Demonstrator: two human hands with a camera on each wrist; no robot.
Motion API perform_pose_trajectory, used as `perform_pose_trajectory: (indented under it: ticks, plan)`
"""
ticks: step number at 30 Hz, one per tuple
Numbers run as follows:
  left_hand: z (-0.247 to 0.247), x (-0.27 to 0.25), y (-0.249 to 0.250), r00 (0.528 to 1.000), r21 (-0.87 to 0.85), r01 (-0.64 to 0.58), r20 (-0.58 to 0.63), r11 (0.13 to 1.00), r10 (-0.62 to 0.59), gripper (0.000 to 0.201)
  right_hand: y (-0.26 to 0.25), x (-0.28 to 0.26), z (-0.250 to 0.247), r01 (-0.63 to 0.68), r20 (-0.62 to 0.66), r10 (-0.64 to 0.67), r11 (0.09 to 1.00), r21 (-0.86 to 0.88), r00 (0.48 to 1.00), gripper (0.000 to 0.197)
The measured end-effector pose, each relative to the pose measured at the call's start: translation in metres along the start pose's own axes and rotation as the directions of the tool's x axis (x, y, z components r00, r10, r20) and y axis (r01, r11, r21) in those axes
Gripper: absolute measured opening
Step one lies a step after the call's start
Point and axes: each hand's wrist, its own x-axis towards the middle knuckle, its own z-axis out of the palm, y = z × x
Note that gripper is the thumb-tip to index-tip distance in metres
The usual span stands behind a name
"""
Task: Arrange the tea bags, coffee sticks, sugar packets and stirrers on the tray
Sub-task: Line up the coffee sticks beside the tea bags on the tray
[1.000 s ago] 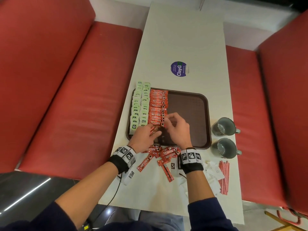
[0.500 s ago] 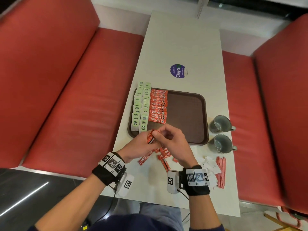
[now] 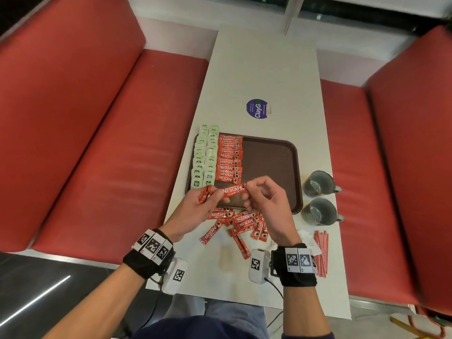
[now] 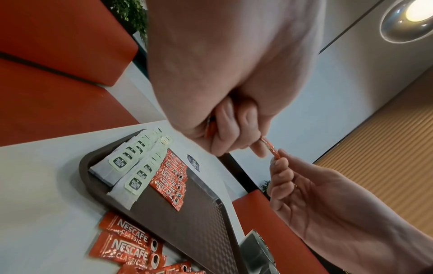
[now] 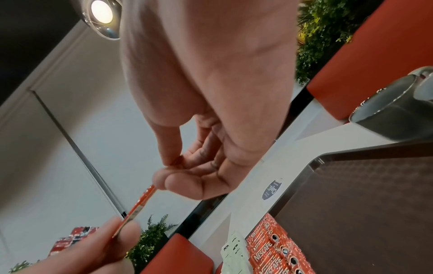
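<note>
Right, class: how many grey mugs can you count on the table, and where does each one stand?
2. The far mug and the near mug stand side by side on the table, just right of the tray. None seems hidden.

Bright ceiling lamp [image 4: 419, 9] glares; wide-angle edges bend; wrist views slightly blurred.

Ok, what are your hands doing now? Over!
Left hand and right hand pinch one coffee stick above the tray. More sticks wait on the table. Nothing blocking.
</note>
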Motion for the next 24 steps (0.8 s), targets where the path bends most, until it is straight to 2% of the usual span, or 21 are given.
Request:
perform_pose_trajectory:
  ticks: [3,5,7,9,12,14,17,24]
  plan:
    - [0.004,0.004,0.0,0.996,0.011,-0.013,-0.091,1.0,0.014,0.035,0.0,-0.001,-0.004,0.0,0.032,0.002,0.998,-0.069,0.999,0.018]
    - [0.003,0.007,-0.002,0.982,0.031,-0.028,-0.184,0.999,0.033,0.03,0.002,0.001,-0.01,-0.008,0.048,0.019,0.976,-0.217,0.999,0.012]
    - [0.001,0.01,-0.007,0.972,0.052,-0.039,-0.228,0.998,0.05,0.02,0.006,0.003,-0.016,-0.022,0.056,0.043,0.942,-0.334,0.998,0.007]
    - [0.002,0.012,-0.012,0.973,0.092,-0.029,-0.224,0.995,0.049,0.016,0.008,0.003,-0.018,-0.021,0.059,0.047,0.927,-0.375,0.997,0.004]
    - [0.006,0.014,-0.019,0.98,0.146,-0.004,-0.196,0.989,0.033,0.013,0.01,0.003,-0.012,0.013,0.067,0.02,0.887,-0.462,0.998,0.016]
    - [0.009,0.014,-0.023,0.985,0.197,-0.007,-0.169,0.98,0.041,0.01,0.012,0.004,-0.006,0.045,0.089,0.002,0.853,-0.52,0.996,0.015]
    - [0.009,0.018,-0.028,0.983,0.24,-0.007,-0.179,0.971,0.051,0.014,0.018,0.008,-0.003,0.029,0.069,0.007,0.861,-0.507,0.998,0.01]
    - [0.0,0.03,-0.038,0.965,0.167,0.021,-0.263,0.986,0.024,0.017,0.029,0.02,-0.016,-0.053,-0.025,0.047,0.887,-0.458,0.999,0.008]
